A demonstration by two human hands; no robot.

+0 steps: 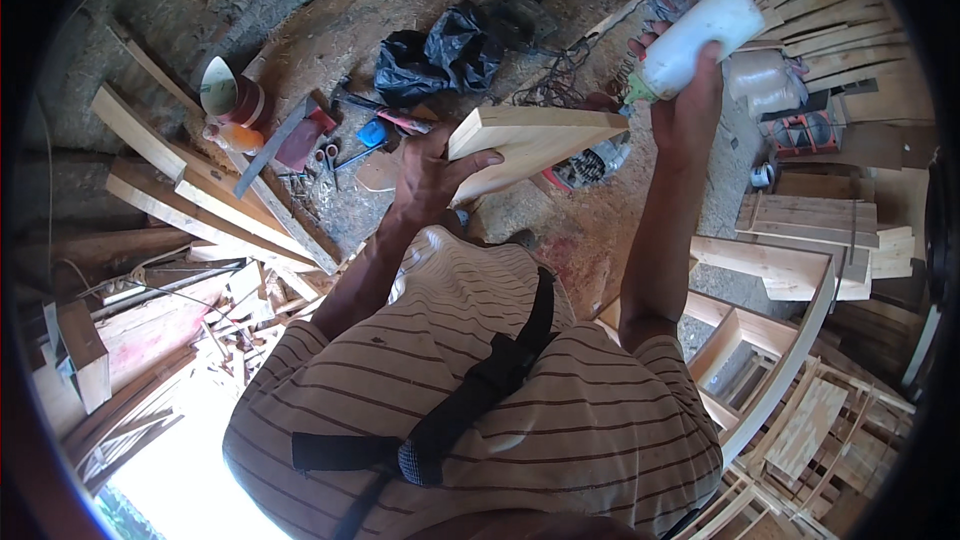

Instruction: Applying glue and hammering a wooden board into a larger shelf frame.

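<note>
My left hand (432,172) grips a pale wooden board (545,135) by its left end, with the thumb across the near face. The board is held up in front of my body. In my right hand (692,90) is a white plastic bottle (705,32), its fingers wrapped around the body. The bottle tilts with its green nozzle (638,92) pointing down and left, close to the far right end of the board. Whether the nozzle touches the wood, or anything comes out of it, I cannot tell.
Black plastic bags (440,55) lie on the floor ahead. To the left are scissors (327,157), a handsaw (270,145) and long planks (215,202). A wooden frame (760,325) stands on the right, near stacked boards (810,215). Cables (560,75) run across the floor.
</note>
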